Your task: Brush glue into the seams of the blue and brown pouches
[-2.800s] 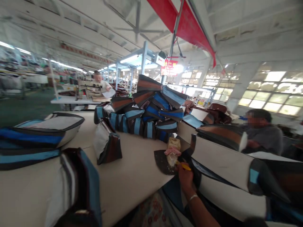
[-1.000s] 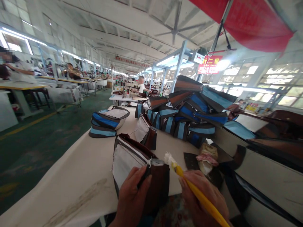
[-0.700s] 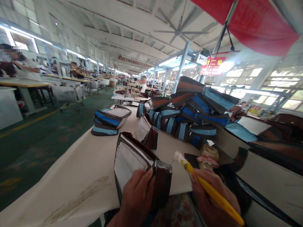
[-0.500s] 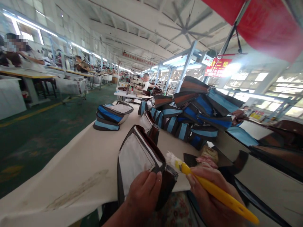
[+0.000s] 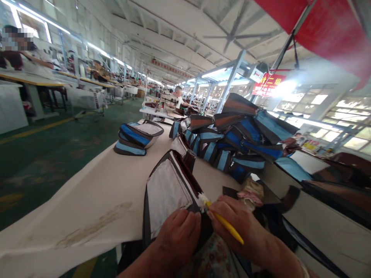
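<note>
A dark-edged bag piece (image 5: 166, 187) with a whitish panel and a brown inner side leans over the near edge of the table. My left hand (image 5: 179, 231) is closed on its lower edge, fingers curled over the border. In my right hand (image 5: 234, 220) is a yellow-handled brush (image 5: 226, 225), gripped between thumb and fingers. Its white, ragged bristles touch the bag piece's dark edge near the corner, just right of my left hand. The lower part of the bag piece is hidden behind my hands.
A pale cloth-covered table (image 5: 95, 200) carries a stack of blue bag pieces (image 5: 133, 139) at left and a large heap of blue, brown and black ones (image 5: 232, 135) at right. A crumpled cloth (image 5: 252, 191) lies near my right hand. Co-workers sit at machines beyond.
My right hand has moved left, bringing the bristles from beside the bag piece onto its edge. The brush handle now points less far right. My left hand keeps its grip.
</note>
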Motion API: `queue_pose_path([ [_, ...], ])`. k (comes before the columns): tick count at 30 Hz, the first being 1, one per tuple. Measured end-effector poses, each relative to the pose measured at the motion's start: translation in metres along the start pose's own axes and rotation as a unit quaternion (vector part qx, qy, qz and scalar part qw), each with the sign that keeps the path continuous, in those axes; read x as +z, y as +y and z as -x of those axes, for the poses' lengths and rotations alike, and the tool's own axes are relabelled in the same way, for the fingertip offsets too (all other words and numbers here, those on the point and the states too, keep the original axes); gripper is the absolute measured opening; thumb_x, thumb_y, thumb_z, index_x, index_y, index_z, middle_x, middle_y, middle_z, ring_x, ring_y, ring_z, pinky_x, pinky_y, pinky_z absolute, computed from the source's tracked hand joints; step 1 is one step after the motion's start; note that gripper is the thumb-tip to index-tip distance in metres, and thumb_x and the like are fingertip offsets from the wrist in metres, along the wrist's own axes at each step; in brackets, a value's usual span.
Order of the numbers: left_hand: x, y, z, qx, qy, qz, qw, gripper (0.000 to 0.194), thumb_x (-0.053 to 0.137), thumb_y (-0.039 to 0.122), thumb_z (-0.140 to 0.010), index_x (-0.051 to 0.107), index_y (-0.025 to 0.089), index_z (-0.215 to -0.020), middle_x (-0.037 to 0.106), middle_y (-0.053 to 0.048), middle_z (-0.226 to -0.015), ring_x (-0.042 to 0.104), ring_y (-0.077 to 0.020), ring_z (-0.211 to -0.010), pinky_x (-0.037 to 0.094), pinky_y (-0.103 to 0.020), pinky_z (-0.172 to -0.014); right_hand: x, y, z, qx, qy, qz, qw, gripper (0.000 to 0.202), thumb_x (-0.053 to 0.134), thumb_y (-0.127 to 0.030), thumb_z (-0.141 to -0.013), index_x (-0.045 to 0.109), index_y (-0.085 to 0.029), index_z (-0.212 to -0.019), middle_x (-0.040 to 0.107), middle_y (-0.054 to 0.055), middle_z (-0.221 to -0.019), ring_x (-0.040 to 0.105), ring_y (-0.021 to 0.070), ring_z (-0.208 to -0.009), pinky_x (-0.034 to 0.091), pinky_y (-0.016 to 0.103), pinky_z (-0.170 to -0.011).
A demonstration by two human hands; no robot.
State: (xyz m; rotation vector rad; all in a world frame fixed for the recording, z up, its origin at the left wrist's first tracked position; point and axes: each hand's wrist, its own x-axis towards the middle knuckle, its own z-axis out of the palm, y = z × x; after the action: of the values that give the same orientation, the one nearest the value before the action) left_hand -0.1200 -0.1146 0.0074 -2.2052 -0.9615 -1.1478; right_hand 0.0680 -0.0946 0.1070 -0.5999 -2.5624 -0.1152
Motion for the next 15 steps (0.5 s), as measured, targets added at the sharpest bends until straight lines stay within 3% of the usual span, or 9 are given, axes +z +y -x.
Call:
queue_pose_path([
  [7,0.000,-0.002,0.006,0.005,0.004,0.016,1.000,0.019,0.042,0.010,-0.093,0.061,0.012,-0.091,0.057,-0.004,-0.069,0.050,-0.0151,-0.059,0.048,-0.029,-0.055,0.007,0.009,0.000,0.008,0.003,-0.029,1.000,0.012,0.046,-0.015,-0.096,0.056,-0.019,-0.095,0.060,0.002,-0.075,0.057,0.0159,-0.065,0.047,0.028,-0.060],
  [8,-0.002,-0.005,0.008,0.008,0.009,0.015,1.000,0.019,0.043,0.010,-0.093,0.062,0.010,-0.096,0.058,-0.005,-0.070,0.052,-0.0154,-0.061,0.050,-0.030,-0.058,0.005,0.012,0.001,0.022,0.042,-0.020,0.999,0.010,0.049,-0.015,-0.095,0.058,-0.020,-0.095,0.061,0.002,-0.076,0.059,0.0163,-0.066,0.048,0.028,-0.061],
  [10,-0.008,-0.015,0.012,0.012,0.026,0.019,0.999,0.020,0.047,0.008,-0.092,0.061,0.006,-0.106,0.063,-0.008,-0.078,0.057,-0.0161,-0.068,0.055,-0.031,-0.067,0.001,0.014,0.006,0.102,0.181,-0.040,0.977,0.006,0.058,-0.018,-0.092,0.061,-0.022,-0.096,0.063,0.003,-0.081,0.061,0.0164,-0.068,0.051,0.028,-0.062],
  [12,-0.019,-0.027,0.019,0.007,0.047,0.024,0.999,0.020,0.050,0.005,-0.090,0.061,0.007,-0.107,0.067,-0.010,-0.085,0.062,-0.0166,-0.077,0.056,-0.031,-0.075,0.002,0.012,0.012,0.219,0.316,-0.164,0.908,0.007,0.066,-0.022,-0.088,0.062,-0.022,-0.094,0.062,0.002,-0.083,0.061,0.0140,-0.064,0.051,0.025,-0.058],
  [15,-0.040,-0.045,0.038,-0.043,0.089,0.005,0.995,0.016,0.052,0.009,-0.092,0.064,0.013,-0.102,0.070,-0.007,-0.087,0.066,-0.0143,-0.081,0.056,-0.025,-0.076,0.025,-0.001,0.019,0.305,0.404,-0.437,0.744,0.012,0.069,-0.030,-0.085,0.062,-0.021,-0.087,0.055,-0.002,-0.075,0.053,0.0089,-0.053,0.047,0.020,-0.048],
])
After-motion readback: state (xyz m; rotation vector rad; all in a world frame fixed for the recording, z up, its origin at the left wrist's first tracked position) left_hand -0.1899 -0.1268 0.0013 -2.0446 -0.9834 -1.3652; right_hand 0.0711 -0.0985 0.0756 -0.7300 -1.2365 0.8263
